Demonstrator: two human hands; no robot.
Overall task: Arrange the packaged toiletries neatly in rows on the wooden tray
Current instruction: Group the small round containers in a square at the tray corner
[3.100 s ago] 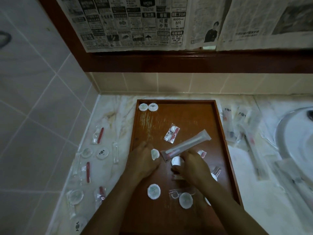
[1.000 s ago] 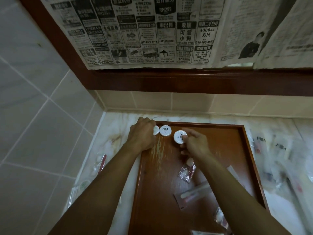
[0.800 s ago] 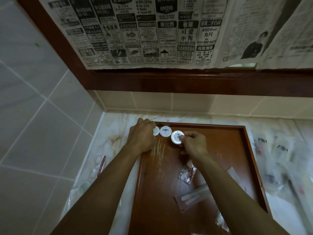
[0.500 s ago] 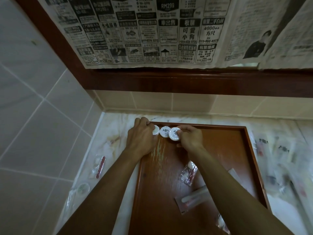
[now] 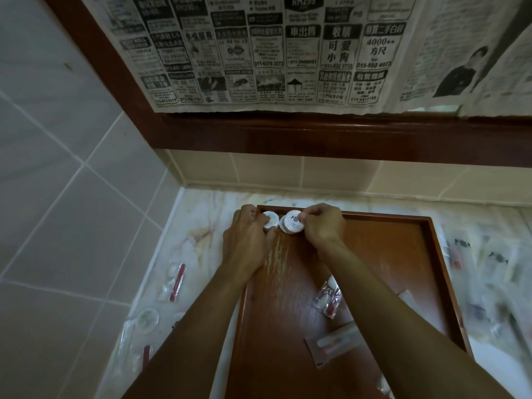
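On the wooden tray (image 5: 339, 260), the right hand (image 5: 324, 227) has slid in from the right, pinching the third round white packet (image 5: 293, 224) against its neighbours, while the left hand (image 5: 247, 243) pinches the corner packet (image 5: 271, 220), so the far-left row has closed up.

A marble counter (image 5: 201, 237) carries the wooden tray (image 5: 426, 254) and scattered sachets (image 5: 174, 280) either side.
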